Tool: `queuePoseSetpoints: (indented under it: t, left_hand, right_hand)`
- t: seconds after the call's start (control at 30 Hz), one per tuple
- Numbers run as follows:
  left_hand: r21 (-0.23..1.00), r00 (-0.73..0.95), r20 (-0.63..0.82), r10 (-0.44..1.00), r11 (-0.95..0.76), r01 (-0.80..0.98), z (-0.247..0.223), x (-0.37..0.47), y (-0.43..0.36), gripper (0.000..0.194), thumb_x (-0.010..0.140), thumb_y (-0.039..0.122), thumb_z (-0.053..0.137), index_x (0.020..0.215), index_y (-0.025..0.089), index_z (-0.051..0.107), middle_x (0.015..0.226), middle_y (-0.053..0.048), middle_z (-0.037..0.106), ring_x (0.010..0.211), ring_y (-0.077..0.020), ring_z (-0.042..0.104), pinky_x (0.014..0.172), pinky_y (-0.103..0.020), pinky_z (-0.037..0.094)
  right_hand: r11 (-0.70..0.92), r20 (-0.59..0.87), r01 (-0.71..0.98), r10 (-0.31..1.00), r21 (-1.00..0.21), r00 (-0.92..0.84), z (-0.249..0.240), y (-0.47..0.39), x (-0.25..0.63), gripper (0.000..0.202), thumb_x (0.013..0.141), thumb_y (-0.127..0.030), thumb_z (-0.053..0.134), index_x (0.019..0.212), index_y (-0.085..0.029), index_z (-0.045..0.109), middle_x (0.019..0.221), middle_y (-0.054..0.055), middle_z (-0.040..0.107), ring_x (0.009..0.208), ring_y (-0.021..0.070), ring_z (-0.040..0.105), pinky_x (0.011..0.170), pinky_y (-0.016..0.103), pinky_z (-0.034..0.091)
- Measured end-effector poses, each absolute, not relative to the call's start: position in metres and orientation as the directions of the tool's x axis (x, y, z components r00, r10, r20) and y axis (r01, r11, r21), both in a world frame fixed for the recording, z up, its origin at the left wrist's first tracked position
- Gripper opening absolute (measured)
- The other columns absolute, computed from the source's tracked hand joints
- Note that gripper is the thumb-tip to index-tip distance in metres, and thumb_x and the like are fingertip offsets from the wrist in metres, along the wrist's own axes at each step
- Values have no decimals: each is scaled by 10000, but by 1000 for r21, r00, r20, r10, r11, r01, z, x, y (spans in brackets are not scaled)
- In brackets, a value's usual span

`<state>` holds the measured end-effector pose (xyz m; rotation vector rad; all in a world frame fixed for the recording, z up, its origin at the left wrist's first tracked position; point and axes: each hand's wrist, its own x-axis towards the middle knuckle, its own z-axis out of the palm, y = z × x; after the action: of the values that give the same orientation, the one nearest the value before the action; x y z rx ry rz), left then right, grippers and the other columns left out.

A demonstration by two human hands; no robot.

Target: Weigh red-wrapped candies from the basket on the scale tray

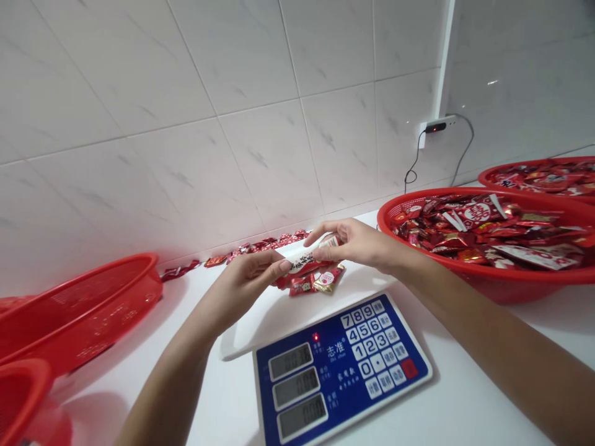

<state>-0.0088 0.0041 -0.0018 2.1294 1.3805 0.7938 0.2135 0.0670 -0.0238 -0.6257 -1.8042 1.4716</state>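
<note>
Over the white pan (pixel 260 328) of a digital weighing scale, my left hand (pixel 253 282) pinches the near-left end of a red and white snack packet (pixel 303 262) with black lettering. The thumb of my right hand (pixel 356 244) lies against the right part of that packet, its fingers curled behind. Below the hands, a small gold and red wrapped candy (pixel 328 279) and a red one (pixel 302 286) rest on the pan. More red wrappers are partly hidden under the fingers. Toward me is the scale's blue panel (pixel 344 365), with number keys, lit displays and a red light.
A red basket (pixel 465 272) heaped with wrapped snacks stands right, with another red basket (pixel 493 170) behind. Red baskets (pixel 139 272) also sit at the left. Loose red packets (pixel 251 246) line the tiled wall. A plugged-in cable (pixel 411 167) hangs at the back right.
</note>
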Motion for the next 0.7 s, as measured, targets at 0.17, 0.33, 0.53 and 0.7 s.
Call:
queuePoseSetpoints:
  t: [0.17, 0.33, 0.53, 0.7]
  left_hand:
    - [568, 314, 279, 907, -420, 708, 0, -7, 3, 393, 927, 490, 539, 714, 174, 633, 680, -23, 626, 654, -158, 580, 598, -265, 415]
    - [544, 258, 299, 919, -386, 745, 0, -10, 3, 379, 912, 508, 547, 728, 185, 622, 665, -9, 604, 635, -160, 543, 586, -268, 397]
    - [701, 212, 237, 948, -318, 638, -1, -12, 4, 574, 879, 702, 475, 682, 197, 665, 708, -64, 698, 686, -202, 644, 643, -296, 507]
    - [763, 108, 166, 980, -198, 615, -4, -13, 4, 647, 826, 770, 485, 634, 190, 698, 690, -102, 723, 685, -236, 686, 716, -358, 570]
  right_hand:
    - [261, 248, -77, 722, -962, -646, -24, 68, 214, 244, 818, -199, 766, 1038, -148, 674, 731, -12, 687, 639, 81, 674, 604, 169, 538]
    - [242, 180, 14, 758, -970, -627, -20, 68, 217, 210, 854, -244, 731, 1023, -127, 688, 820, 42, 725, 654, 104, 680, 632, 217, 547]
    - [302, 235, -2, 737, -953, -634, -26, 79, 220, 123, 852, -241, 707, 894, -125, 705, 811, 48, 721, 607, 86, 633, 603, 211, 497]
    - [298, 235, -2, 748, -955, -620, -30, 77, 215, 85, 846, -218, 708, 863, -136, 694, 744, 19, 696, 602, 96, 633, 595, 222, 487]
